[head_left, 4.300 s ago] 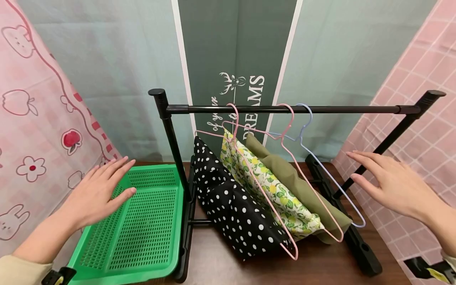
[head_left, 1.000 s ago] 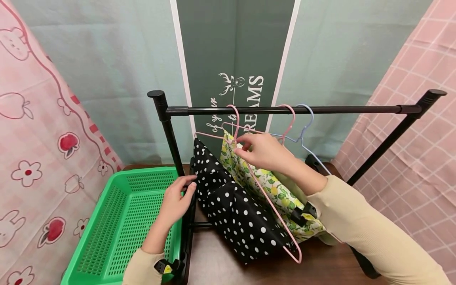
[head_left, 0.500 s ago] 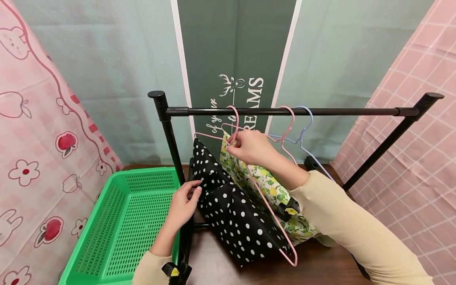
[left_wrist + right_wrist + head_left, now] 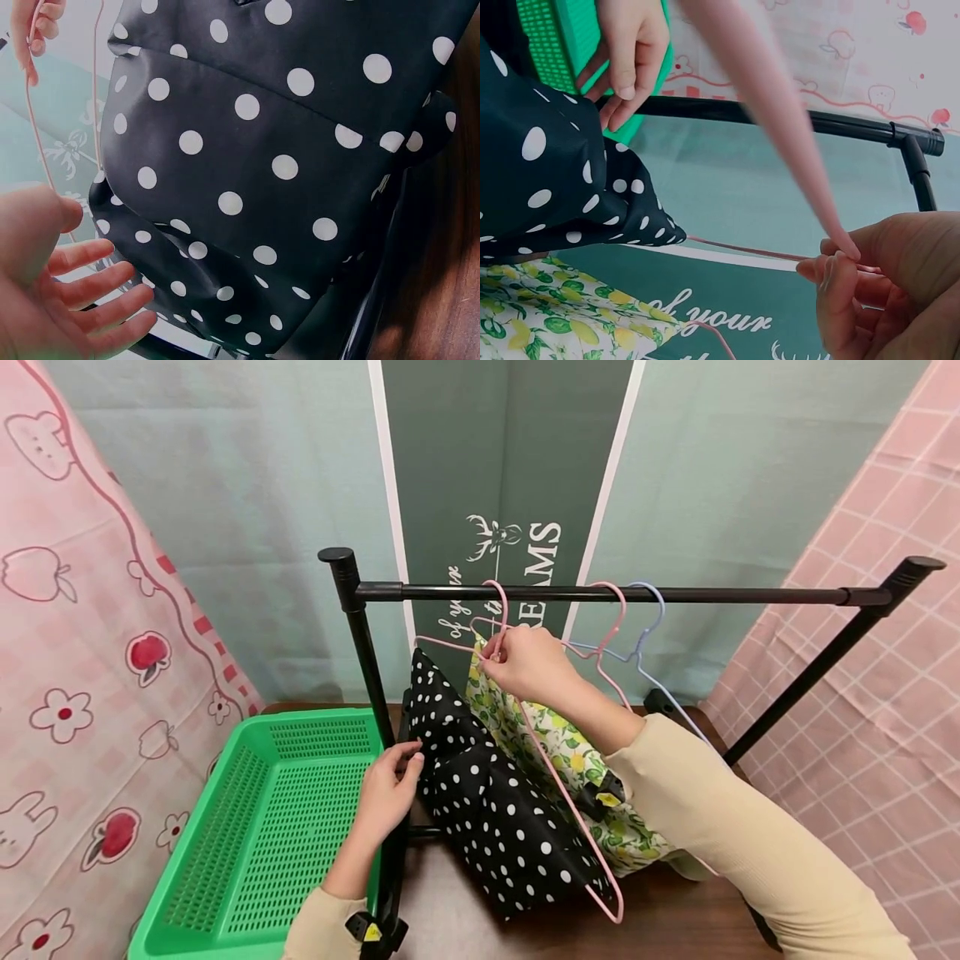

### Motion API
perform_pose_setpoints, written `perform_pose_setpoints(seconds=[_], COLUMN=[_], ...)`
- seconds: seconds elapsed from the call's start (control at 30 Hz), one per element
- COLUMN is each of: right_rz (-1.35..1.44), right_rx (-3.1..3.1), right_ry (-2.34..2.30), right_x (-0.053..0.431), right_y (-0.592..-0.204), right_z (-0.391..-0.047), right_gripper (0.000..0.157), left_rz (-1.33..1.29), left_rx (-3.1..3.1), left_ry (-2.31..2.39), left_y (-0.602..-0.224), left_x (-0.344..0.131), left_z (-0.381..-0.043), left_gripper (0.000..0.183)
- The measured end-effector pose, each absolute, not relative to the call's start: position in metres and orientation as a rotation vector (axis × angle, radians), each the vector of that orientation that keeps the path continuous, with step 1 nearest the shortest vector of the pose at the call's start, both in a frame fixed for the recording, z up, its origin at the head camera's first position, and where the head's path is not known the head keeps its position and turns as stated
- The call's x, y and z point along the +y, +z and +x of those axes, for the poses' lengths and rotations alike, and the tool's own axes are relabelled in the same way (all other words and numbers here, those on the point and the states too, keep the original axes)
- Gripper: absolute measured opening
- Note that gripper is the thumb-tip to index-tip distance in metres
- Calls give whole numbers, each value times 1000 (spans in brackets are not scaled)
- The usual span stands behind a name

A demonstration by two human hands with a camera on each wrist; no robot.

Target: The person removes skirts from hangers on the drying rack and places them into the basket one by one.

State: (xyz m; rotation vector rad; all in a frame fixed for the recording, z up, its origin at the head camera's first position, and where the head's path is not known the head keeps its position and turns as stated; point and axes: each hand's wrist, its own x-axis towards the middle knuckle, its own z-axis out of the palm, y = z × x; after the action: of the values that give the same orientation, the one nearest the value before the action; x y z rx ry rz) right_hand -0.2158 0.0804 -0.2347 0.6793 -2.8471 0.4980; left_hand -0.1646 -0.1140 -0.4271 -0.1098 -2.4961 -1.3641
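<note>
1. Both grips have come inward since the earliest view: I now see the right grip (image 4: 528, 664) up at the neck of the nearest pink hanger (image 4: 504, 606), and the left grip (image 4: 388, 789) beside the polka-dot cloth (image 4: 498, 818), no longer over the green basket (image 4: 300, 827).
2. I judge that this gives me control of the hanger from above, with the cloth attended from its left side; the hook is still over the black bar (image 4: 750, 596).
3. On the right, thumb and fingers pinch the hanger's neck. On the left, the fingers are spread at the cloth's edge, holding nothing; I cannot tell whether the tips touch.
4. What I'm working on, the cloth, hangs aslant on that hanger, black with white dots, slightly shiny, creased across its middle, peaked at the far end. It sits between the basket and the lemon-print cloth (image 4: 570, 747); whether its low corner meets the bench (image 4: 457, 885), I can't tell.
</note>
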Motion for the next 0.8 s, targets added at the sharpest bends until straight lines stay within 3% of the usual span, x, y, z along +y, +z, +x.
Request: perform_pose_setpoints(seconds=[0.8], right_rz=[550], right_rx=[-2691], right_ry=[591], right_x=[90], right_y=[-218], right_z=[-208], right_gripper=[22], left_rz=[-34], left_rx=[-2512], left_ry=[-1388], left_y=[-426], left_x=[-113], left_z=[-163], left_gripper=[30])
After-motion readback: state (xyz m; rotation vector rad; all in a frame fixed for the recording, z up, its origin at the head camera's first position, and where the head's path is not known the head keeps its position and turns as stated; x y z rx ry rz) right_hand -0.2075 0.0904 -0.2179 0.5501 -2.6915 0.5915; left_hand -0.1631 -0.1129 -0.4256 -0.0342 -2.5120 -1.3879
